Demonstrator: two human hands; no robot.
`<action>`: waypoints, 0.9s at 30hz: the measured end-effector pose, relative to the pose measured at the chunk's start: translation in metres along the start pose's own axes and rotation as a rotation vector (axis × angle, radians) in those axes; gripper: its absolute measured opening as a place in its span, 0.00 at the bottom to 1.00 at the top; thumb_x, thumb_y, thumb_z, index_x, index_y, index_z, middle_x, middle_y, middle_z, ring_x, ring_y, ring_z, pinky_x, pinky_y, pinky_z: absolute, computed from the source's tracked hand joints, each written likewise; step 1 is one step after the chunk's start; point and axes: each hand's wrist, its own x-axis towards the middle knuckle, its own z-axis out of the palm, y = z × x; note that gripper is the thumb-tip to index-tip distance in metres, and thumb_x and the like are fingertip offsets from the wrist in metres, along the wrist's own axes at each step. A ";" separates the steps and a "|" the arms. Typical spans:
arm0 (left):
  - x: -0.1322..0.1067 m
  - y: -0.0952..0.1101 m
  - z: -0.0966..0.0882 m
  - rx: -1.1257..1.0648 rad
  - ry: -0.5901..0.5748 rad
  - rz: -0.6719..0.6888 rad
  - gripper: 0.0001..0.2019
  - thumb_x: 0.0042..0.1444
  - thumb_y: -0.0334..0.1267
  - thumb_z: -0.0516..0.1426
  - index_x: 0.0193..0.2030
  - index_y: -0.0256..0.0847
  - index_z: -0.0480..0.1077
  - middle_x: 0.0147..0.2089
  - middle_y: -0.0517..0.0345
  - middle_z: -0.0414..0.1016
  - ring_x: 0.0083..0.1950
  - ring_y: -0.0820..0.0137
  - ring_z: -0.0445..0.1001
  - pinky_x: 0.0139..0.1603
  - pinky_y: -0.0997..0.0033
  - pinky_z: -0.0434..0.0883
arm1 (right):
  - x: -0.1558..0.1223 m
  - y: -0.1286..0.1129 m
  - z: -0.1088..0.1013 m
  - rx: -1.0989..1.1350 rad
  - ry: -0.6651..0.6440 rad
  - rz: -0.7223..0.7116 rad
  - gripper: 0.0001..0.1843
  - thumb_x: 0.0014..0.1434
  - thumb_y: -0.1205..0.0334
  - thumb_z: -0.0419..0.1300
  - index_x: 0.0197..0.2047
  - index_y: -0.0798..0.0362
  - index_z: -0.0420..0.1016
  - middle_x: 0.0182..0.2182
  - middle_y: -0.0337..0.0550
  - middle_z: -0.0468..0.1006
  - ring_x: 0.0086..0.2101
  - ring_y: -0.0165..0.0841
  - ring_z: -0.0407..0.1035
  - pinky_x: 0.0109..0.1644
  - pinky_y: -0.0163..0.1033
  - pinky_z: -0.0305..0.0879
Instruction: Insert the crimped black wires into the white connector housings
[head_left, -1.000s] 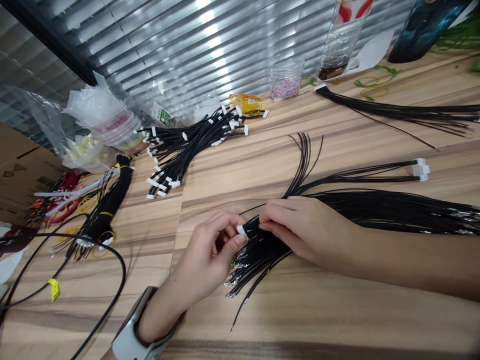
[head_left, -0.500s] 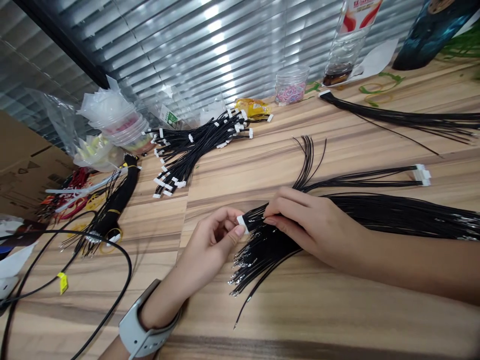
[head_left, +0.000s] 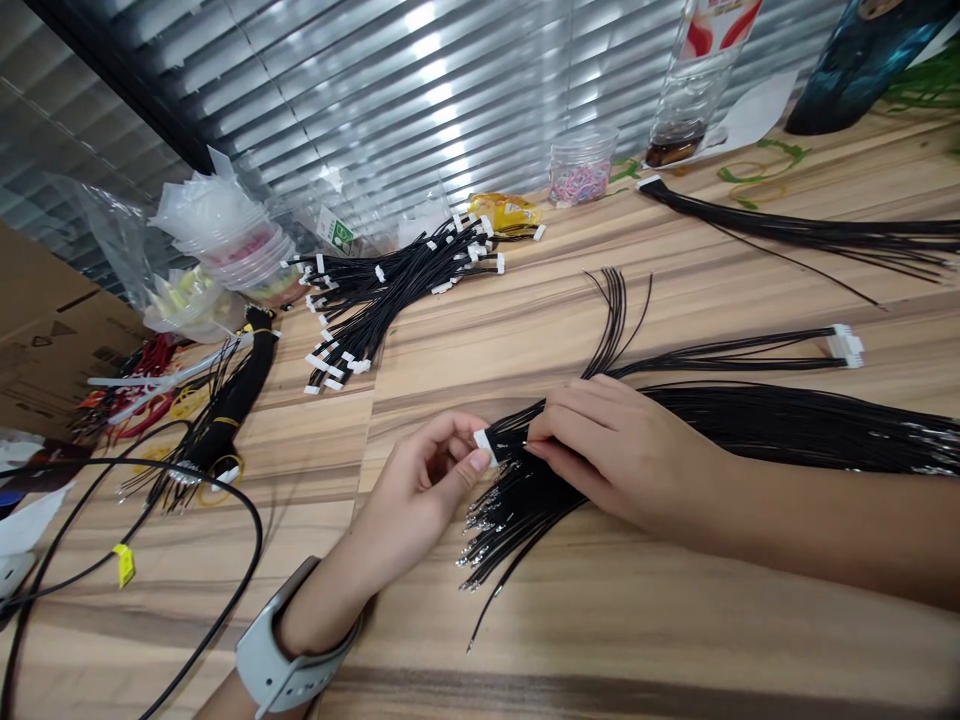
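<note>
Over near centre of wood-grain desk — left hand is pinching white connector btw thumb & fingers, right hand is gripping its black wires just behind. Risk — hard tug could pull wires from housing; stray ends could snag long wire bundle on right.

A small wire-assembly workshop, by the look of it; a long wood-grain table is spread with bundles of black wires ending in white connectors; rubber bands and a jar of small pink and blue bands sit nearby; a cardboard box and plastic bags crowd the left; window blinds run behind.
</note>
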 end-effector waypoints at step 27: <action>-0.004 0.003 0.009 0.035 0.056 -0.008 0.07 0.54 0.38 0.56 0.37 0.38 0.68 0.27 0.62 0.63 0.29 0.74 0.61 0.30 0.74 0.59 | 0.000 0.002 0.006 -0.065 -0.029 -0.051 0.12 0.61 0.70 0.49 0.29 0.58 0.69 0.25 0.41 0.70 0.27 0.31 0.59 0.35 0.37 0.51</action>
